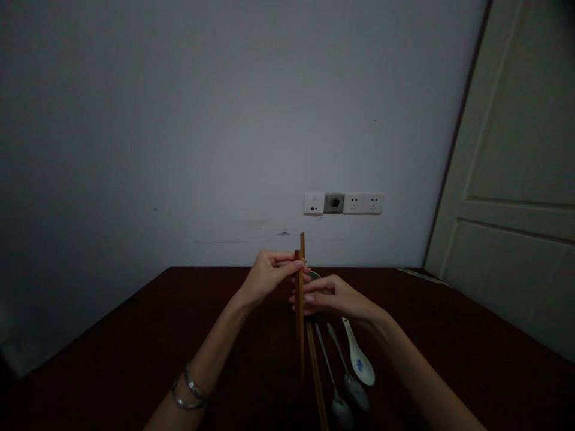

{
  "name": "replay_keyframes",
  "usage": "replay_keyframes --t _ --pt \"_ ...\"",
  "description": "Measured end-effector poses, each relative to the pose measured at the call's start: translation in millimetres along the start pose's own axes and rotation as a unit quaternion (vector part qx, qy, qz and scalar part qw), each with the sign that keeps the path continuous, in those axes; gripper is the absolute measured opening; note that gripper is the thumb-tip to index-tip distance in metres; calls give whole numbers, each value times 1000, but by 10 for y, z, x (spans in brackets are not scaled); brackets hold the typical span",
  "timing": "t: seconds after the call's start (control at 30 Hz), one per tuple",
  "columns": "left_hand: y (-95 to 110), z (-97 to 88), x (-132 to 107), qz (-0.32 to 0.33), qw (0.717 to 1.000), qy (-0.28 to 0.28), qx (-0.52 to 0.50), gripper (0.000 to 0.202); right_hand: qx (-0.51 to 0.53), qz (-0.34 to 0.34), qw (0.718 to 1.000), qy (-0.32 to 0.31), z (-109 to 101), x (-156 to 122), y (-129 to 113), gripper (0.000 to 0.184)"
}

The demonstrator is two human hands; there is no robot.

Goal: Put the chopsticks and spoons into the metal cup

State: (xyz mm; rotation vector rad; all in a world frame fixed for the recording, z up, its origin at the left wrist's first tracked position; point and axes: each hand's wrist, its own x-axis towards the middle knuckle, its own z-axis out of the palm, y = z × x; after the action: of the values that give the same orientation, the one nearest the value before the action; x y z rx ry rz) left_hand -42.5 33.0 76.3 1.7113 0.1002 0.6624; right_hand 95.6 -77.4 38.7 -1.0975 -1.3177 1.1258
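Both hands hold a small bundle of wooden chopsticks [299, 323] upright above the dark table. My left hand [272, 272] pinches them near the top, its thumb across the front. Lower down, my right hand [330, 294] has its fingers closed around the same sticks. How many are in the bundle I cannot tell. Below the hands, more chopsticks [317, 377] lie on the table. Beside them rest a thin metal spoon [341, 412], a second metal spoon [356, 392] and a white ceramic spoon [363, 366] with a blue mark.
Behind my hands, the rim of a round dish [315, 275] shows partly. The dark red table [179, 323] meets a pale wall [202, 149] carrying sockets [354, 203] and a grey switch plate. A flat pale strip [422, 276] lies near the back right edge, by a panelled door [516, 179].
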Motion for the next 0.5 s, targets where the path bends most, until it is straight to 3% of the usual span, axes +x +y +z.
replay_keyframes --t 0.27,0.5 --pt "-20 -3 15 -22 1000 -7 -7 26 35 -12 999 -15 56 45 72 37" --pt "-37 1 63 -27 999 37 8 24 -35 -13 997 72 129 84 61 35"
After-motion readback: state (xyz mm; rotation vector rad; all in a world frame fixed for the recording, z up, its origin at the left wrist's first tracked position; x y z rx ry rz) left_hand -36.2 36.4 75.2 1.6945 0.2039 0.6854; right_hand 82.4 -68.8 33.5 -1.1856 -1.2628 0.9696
